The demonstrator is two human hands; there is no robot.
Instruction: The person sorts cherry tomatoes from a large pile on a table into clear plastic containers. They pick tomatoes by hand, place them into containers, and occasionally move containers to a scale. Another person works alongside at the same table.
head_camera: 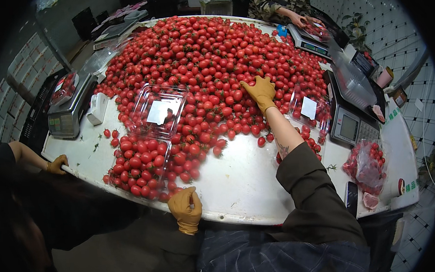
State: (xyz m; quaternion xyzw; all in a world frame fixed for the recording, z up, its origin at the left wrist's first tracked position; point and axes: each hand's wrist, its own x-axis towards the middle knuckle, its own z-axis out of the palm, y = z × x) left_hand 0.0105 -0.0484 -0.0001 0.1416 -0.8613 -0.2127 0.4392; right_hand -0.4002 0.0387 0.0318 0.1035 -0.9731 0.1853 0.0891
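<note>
A large heap of cherry tomatoes point(197, 55) covers much of the white table point(238, 172). My right hand point(261, 92), in a yellow-brown glove, reaches into the front of the heap with fingers spread on the tomatoes; whether it grips any cannot be told. My left hand point(186, 209), gloved alike, rests curled at the table's near edge, beside a clear plastic clamshell full of tomatoes point(140, 163). The clamshell's raised lid point(159, 111) bears a white label. Right of my right hand, another clear clamshell point(307, 108) with a white label lies against the heap.
A digital scale point(351, 124) stands at the right, near a bag of tomatoes point(366, 164) and a phone point(351, 199). Another scale point(68, 115) holds a filled pack at the left. One person's gloved hand point(57, 164) touches the left edge; another person point(282, 1) handles a pack at the far scale point(309, 44).
</note>
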